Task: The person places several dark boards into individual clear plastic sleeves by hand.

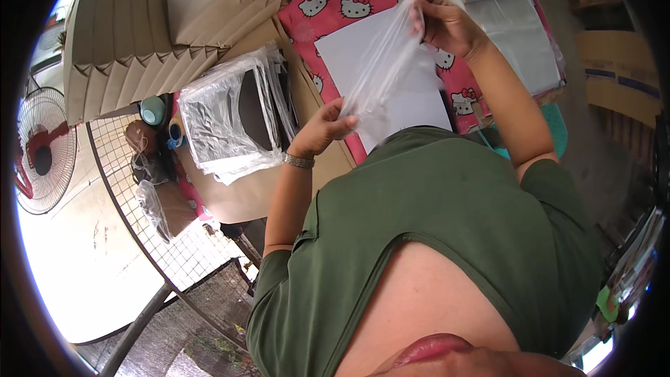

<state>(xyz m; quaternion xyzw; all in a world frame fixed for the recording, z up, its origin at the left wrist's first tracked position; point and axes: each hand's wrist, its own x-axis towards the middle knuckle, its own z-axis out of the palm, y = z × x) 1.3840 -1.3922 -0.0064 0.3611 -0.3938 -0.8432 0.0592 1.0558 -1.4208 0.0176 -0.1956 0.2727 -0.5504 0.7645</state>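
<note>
Left hand (323,128) and right hand (450,26) pinch wrinkled clear film (382,66), slanting from the table's (304,36) left edge toward its far edge.

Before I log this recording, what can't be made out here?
Head view:
Near end of the white sheet: hidden by the green shirt.
Some fingers of the left hand: hidden by the hand itself.
Clear plastic: too blurred to count layers.
Clutter at right rim: too small, blurred.

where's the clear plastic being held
In the head view's upper middle, the clear plastic stretches between the left hand and the right hand, over the white sheet.
</note>
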